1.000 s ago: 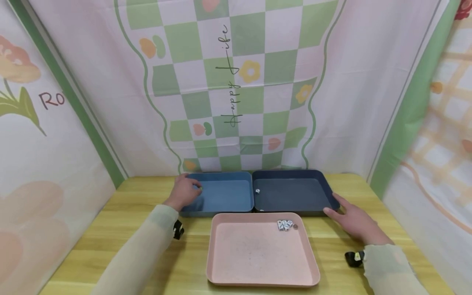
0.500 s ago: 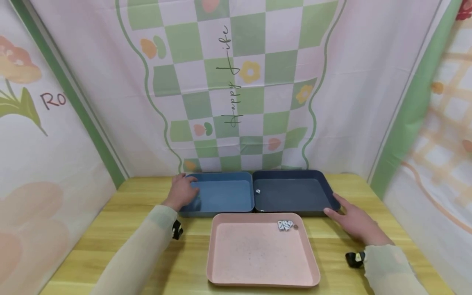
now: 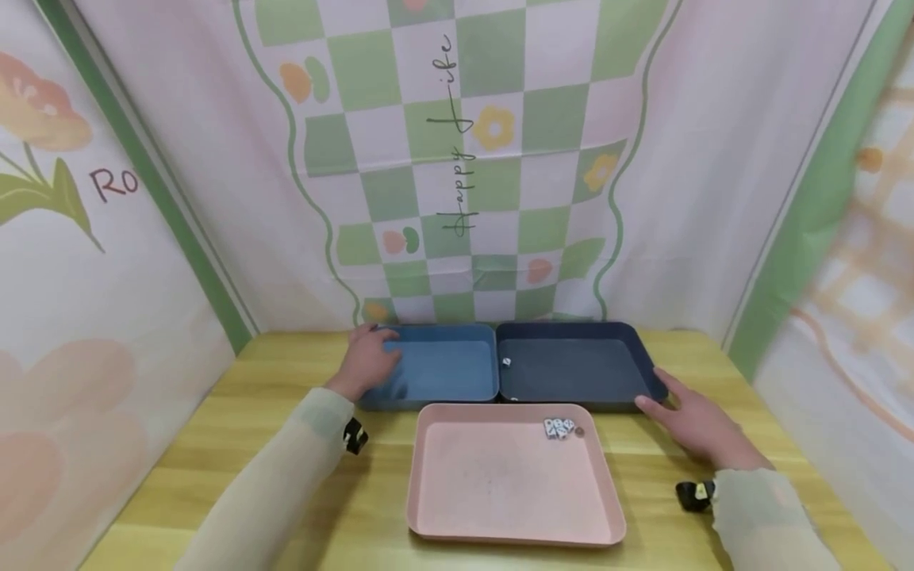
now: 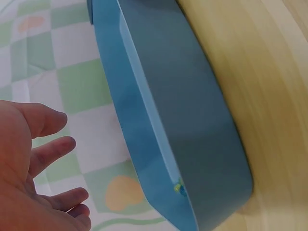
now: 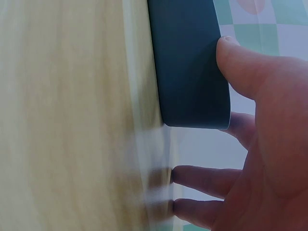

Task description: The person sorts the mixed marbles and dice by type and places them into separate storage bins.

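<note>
My left hand (image 3: 369,361) hovers over the left end of the blue tray (image 3: 457,327), its fingers spread and holding nothing. In the left wrist view, a tiny yellow-green and blue piece (image 4: 179,186) lies inside that tray by the near wall. At the right end of the dark navy tray (image 3: 578,373), my right hand (image 3: 703,424) rests against the corner. The right wrist view has its thumb (image 5: 236,57) on the rim and straight fingers past the tray's end. Inside the navy tray, a small white die (image 3: 506,362) sits near the left wall.
A pink tray (image 3: 493,476) stands in front of the two others on the wooden table (image 3: 271,412). Several white dice (image 3: 558,428) and a small brown round piece (image 3: 580,432) lie in its far right corner. A patterned cloth (image 3: 485,198) hangs behind the trays.
The left hand's fingers have gone from a pinch on something tiny and yellow-green to spread, letting it drop into the blue tray. The right hand stays at the navy tray; the head view shifts slightly.
</note>
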Available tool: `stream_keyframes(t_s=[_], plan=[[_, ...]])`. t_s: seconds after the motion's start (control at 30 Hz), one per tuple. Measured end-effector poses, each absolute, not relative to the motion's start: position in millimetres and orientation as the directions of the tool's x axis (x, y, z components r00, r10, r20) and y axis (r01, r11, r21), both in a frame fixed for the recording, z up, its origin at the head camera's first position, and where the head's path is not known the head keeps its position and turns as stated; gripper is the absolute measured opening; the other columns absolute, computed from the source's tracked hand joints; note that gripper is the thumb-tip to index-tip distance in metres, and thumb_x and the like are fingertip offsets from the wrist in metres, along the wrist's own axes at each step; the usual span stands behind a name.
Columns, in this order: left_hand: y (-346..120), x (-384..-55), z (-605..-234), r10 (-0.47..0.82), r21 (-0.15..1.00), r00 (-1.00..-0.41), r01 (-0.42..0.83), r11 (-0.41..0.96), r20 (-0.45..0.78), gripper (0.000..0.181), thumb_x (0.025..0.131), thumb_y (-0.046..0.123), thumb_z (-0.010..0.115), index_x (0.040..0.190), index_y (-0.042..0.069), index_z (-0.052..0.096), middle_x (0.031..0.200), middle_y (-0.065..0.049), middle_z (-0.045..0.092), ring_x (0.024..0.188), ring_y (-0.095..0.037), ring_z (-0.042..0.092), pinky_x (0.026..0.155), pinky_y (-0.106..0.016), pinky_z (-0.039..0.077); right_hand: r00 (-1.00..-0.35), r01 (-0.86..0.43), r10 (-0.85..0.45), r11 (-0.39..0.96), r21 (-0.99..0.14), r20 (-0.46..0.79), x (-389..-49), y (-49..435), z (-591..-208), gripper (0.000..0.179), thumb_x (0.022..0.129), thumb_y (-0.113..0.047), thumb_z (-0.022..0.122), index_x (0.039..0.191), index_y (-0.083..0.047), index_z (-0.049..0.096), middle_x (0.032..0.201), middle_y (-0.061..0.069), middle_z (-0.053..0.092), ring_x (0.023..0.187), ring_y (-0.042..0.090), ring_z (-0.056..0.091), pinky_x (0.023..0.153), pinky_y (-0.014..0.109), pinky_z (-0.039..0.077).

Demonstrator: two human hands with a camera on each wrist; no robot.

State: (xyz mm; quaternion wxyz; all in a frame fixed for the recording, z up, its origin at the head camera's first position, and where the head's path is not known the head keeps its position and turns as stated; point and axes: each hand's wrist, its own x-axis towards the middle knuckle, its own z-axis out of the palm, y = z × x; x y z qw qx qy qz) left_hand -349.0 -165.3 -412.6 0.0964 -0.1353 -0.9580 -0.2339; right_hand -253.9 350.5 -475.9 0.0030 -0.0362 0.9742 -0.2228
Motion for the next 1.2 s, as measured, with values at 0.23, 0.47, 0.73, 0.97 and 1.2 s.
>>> stream_keyframes(t_s=[0.23, 0.47, 0.73, 0.97, 1.2], plan=[[-144, -335, -409, 0.212, 0.491, -0.952, 0.295, 0.82, 0.219, 0.035, 0.095, 0.019, 0.061, 0.127, 0.005, 0.067, 0.14, -0.022, 0.053, 0.143, -0.04, 0.024, 0.114, -0.054, 0.024, -0.997, -0.069, -0.07, 0.898, -0.435, 0.013, -256, 350, -478, 0.093, 0.099, -0.065, 0.04, 0.158, 0.0, 0.009, 0.14, 0.044, 0.035, 0.121, 0.065, 0.037, 0.09, 0.076, 0.034], [-117, -315, -410, 0.304, 0.482, -0.924, 0.381, 0.789, 0.234, 0.032, 0.096, 0.018, 0.064, 0.126, 0.009, 0.069, 0.149, -0.021, 0.043, 0.144, -0.039, 0.023, 0.111, -0.055, 0.028, -0.998, -0.064, -0.069, 0.9, -0.431, 0.004, -253, 350, -474, 0.092, 0.1, -0.063, 0.042, 0.157, 0.002, 0.012, 0.139, 0.045, 0.035, 0.119, 0.066, 0.038, 0.088, 0.076, 0.036], [-84, -293, -411, 0.44, 0.399, -0.873, 0.487, 0.777, 0.21, 0.031, 0.095, 0.025, 0.068, 0.125, 0.016, 0.069, 0.154, -0.017, 0.035, 0.144, -0.036, 0.024, 0.109, -0.054, 0.034, -0.998, -0.053, -0.061, 0.896, -0.44, -0.004, -251, 347, -471, 0.093, 0.099, -0.064, 0.042, 0.157, 0.002, 0.013, 0.14, 0.045, 0.033, 0.12, 0.066, 0.037, 0.088, 0.076, 0.035], [-53, -277, -411, 0.532, 0.318, -0.836, 0.546, 0.775, 0.136, 0.038, 0.094, 0.031, 0.069, 0.131, 0.019, 0.067, 0.159, -0.015, 0.028, 0.146, -0.032, 0.02, 0.107, -0.048, 0.039, -0.998, -0.056, -0.059, 0.893, -0.446, 0.006, -250, 348, -473, 0.092, 0.099, -0.063, 0.043, 0.158, 0.001, 0.013, 0.14, 0.044, 0.035, 0.121, 0.066, 0.038, 0.089, 0.075, 0.035], [-27, -270, -410, 0.628, 0.242, -0.771, 0.632, 0.737, 0.103, 0.04, 0.095, 0.035, 0.068, 0.133, 0.022, 0.066, 0.159, -0.014, 0.027, 0.147, -0.031, 0.019, 0.109, -0.044, 0.037, -0.998, -0.053, -0.055, 0.895, -0.443, 0.01, -250, 348, -474, 0.092, 0.099, -0.064, 0.043, 0.158, 0.0, 0.013, 0.141, 0.043, 0.036, 0.121, 0.065, 0.038, 0.089, 0.075, 0.036]])
